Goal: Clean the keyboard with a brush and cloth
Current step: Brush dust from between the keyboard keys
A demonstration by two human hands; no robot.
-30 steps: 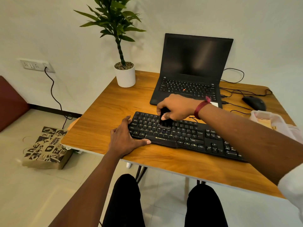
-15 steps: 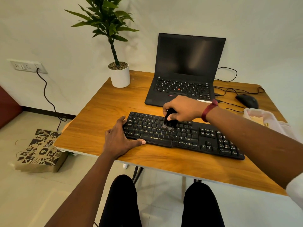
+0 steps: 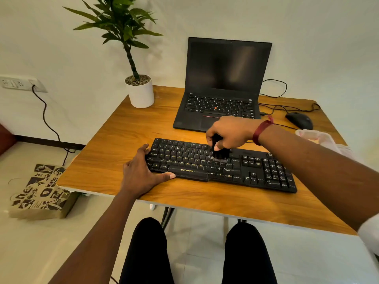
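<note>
Head view: right hand (image 3: 231, 133) fingers curled tight round black brush (image 3: 220, 154), bristles on keyboard (image 3: 256, 171) middle keys. Left hand (image 3: 141, 173) flat, fingers spread, bracing keyboard's left end.

The brush (image 3: 220, 154) is mostly buried in the right hand (image 3: 229, 132). Only its dark lower body and pale, blurred bristle tips show, and the keys under them are covered. The left hand (image 3: 141, 173) lies over the 9 o'clock end of the keyboard (image 3: 256, 171), hiding that corner. The 5 o'clock corner of the laptop (image 3: 223, 78) sits behind the right knuckles. At 3 o'clock on the table (image 3: 114, 150), a pale cloth (image 3: 315, 136) is partly masked by the right forearm (image 3: 307, 160). The top leaves of the plant (image 3: 123, 23) run off the upper edge.
</note>
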